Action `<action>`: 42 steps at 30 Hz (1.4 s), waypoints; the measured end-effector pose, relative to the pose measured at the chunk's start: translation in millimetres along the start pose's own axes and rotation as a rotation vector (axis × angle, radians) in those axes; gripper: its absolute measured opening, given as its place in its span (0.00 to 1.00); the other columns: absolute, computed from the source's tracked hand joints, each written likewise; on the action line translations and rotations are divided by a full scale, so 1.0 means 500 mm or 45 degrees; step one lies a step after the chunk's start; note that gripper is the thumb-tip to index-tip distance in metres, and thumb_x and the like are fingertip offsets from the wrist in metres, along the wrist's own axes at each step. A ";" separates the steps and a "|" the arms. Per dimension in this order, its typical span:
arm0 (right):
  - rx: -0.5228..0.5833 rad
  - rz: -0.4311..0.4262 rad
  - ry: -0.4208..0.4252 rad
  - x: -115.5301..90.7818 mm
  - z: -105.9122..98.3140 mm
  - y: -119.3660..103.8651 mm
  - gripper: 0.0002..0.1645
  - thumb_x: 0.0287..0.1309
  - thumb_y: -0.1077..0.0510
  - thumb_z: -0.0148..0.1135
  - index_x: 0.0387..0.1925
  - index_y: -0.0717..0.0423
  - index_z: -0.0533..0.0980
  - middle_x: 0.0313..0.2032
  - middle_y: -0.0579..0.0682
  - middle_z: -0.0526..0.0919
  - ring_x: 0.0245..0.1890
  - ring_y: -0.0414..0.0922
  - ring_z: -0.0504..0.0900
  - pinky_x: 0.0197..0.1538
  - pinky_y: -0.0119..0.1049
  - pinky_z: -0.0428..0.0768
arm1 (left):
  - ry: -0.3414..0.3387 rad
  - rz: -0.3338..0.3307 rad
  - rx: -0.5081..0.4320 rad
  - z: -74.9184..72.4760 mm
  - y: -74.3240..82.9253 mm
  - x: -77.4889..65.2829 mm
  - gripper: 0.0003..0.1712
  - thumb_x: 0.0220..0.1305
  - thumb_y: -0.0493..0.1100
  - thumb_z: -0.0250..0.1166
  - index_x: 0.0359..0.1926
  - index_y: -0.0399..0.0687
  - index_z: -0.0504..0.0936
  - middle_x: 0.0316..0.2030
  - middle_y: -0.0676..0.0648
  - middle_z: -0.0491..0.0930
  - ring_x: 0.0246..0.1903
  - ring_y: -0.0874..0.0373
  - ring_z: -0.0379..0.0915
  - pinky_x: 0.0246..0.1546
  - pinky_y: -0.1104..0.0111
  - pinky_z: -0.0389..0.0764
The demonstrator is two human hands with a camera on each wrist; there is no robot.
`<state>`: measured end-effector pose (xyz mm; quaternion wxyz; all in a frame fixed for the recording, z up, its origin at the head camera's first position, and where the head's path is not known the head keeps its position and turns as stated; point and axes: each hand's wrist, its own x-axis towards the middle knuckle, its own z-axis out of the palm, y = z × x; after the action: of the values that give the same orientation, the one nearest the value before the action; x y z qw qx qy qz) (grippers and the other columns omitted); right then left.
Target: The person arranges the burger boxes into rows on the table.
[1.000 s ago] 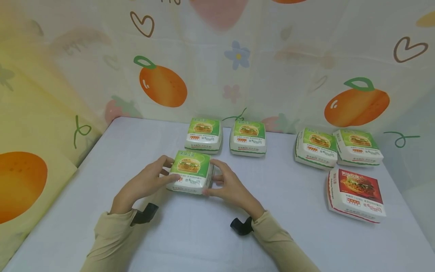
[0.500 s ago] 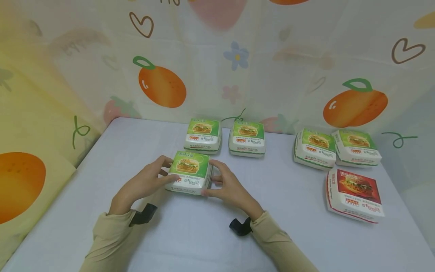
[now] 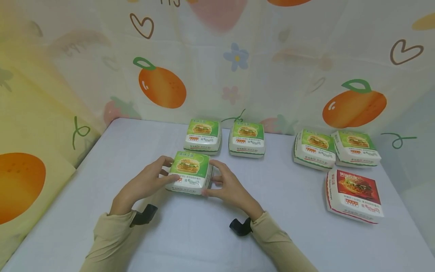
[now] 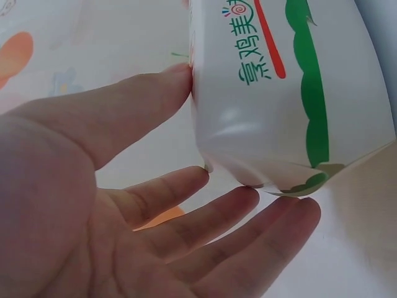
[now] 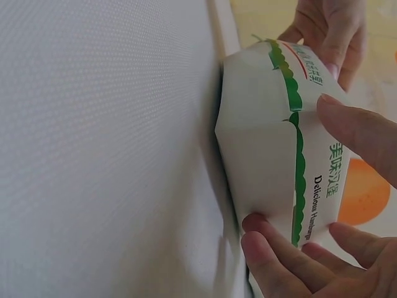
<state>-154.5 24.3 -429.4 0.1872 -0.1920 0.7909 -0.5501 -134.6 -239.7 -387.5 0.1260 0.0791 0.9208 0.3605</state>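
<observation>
A green-and-white burger box (image 3: pixel 191 172) stands left of the table's middle, its burger picture facing up. My left hand (image 3: pixel 142 185) grips its left side, with the thumb over the near left part of the lid. In the left wrist view, that hand's fingertips lie along the lower edge of the white box (image 4: pixel 267 105). From the right, my right hand (image 3: pixel 234 186) holds the opposite side, thumb at the near corner. The right wrist view shows its thumb and fingertips against the side printed "Delicious Hamburger", with the box low over the white tablecloth (image 5: pixel 111 155).
Two green burger boxes (image 3: pixel 202 136) (image 3: pixel 247 139) stand just behind the held one. Further right, two more green boxes (image 3: pixel 314 149) (image 3: pixel 358 148) sit side by side, with a red burger box (image 3: pixel 355 195) in front. A fruit-patterned curtain (image 3: pixel 278 83) hangs behind the table.
</observation>
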 end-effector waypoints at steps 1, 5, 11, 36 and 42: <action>-0.001 0.001 0.001 0.000 0.000 0.000 0.55 0.50 0.56 0.77 0.75 0.49 0.55 0.75 0.53 0.57 0.62 0.58 0.76 0.63 0.47 0.78 | -0.001 -0.002 0.000 0.001 0.001 0.000 0.36 0.68 0.53 0.63 0.66 0.37 0.62 0.61 0.35 0.72 0.56 0.39 0.74 0.50 0.52 0.81; -0.006 0.005 0.002 0.000 -0.001 0.002 0.55 0.51 0.56 0.76 0.75 0.49 0.55 0.75 0.53 0.57 0.62 0.57 0.77 0.63 0.47 0.78 | -0.004 -0.022 -0.001 0.003 0.003 0.000 0.37 0.68 0.54 0.63 0.68 0.37 0.61 0.62 0.34 0.72 0.56 0.39 0.73 0.49 0.52 0.81; -0.009 0.007 0.001 0.000 -0.002 0.004 0.55 0.51 0.56 0.76 0.75 0.48 0.55 0.75 0.52 0.57 0.63 0.57 0.76 0.63 0.47 0.77 | -0.010 -0.039 -0.005 0.004 0.005 0.000 0.38 0.68 0.55 0.62 0.69 0.38 0.60 0.62 0.34 0.71 0.56 0.40 0.73 0.49 0.53 0.81; -0.078 0.052 0.107 -0.034 -0.082 -0.012 0.55 0.50 0.50 0.77 0.74 0.37 0.57 0.75 0.45 0.59 0.66 0.52 0.75 0.66 0.52 0.74 | 0.125 0.068 0.022 0.018 0.074 -0.021 0.39 0.69 0.54 0.62 0.72 0.40 0.60 0.68 0.38 0.67 0.67 0.41 0.63 0.65 0.43 0.68; -0.090 0.046 0.148 -0.052 -0.120 -0.006 0.53 0.51 0.49 0.76 0.74 0.41 0.57 0.74 0.48 0.61 0.67 0.53 0.73 0.67 0.54 0.73 | 0.143 0.166 -0.013 0.040 0.102 -0.012 0.35 0.68 0.52 0.64 0.70 0.45 0.63 0.66 0.42 0.70 0.65 0.46 0.67 0.64 0.47 0.71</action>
<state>-162.6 84.5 -404.9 0.1439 -0.1520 0.8228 -0.5284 -120.5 -191.2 -365.7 0.0507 0.1179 0.9175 0.3765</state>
